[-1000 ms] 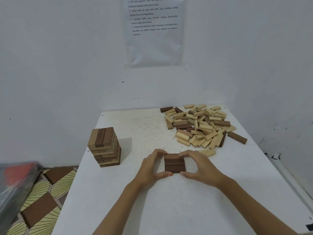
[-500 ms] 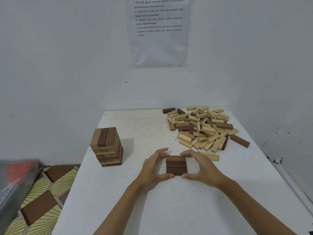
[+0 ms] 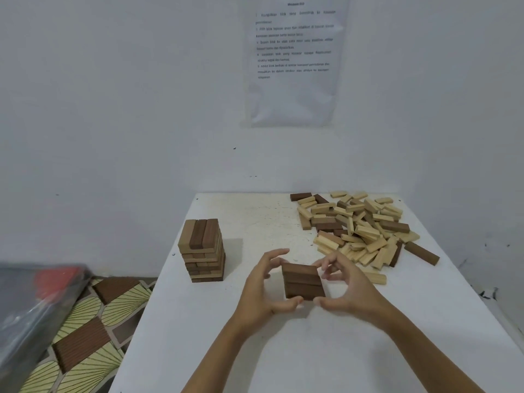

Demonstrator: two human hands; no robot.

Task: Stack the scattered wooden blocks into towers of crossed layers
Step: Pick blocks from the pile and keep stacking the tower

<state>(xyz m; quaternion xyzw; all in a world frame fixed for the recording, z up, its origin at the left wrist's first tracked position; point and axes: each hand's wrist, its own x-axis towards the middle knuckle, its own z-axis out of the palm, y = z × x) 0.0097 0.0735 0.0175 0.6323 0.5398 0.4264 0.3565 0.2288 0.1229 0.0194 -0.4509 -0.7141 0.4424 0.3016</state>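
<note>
1. You are squaring up the base layer (image 3: 303, 282) of a second tower. Your left hand (image 3: 263, 290) is cupping its left side with the grip spread. The thumb is touching the near edge and the fingers are hanging loose beside the far corner.
2. That layer, three dark blocks side by side, is lying flat on the counter (image 3: 283, 350) between your hands.
3. Your right hand (image 3: 348, 285) is mirroring this on the right side. Its grip is relaxed and pinching nothing, with the thumb at the near edge and the fingers loosely curled by the far right corner.
4. I am judging the task as early: one tower is standing and most blocks are lying loose.
5. The next move is calling for three blocks from the pile (image 3: 360, 228), laid crosswise on the layer without nudging it apart.
6. Around you, a grey bag (image 3: 34, 302) is lying at far left above the patterned floor (image 3: 85, 321). The finished tower (image 3: 202, 251) is standing well apart from the layer.
7. A single light block (image 3: 374, 277) is lying just beside your right hand. I am expecting your wrist could knock it when you reach for the pile.
</note>
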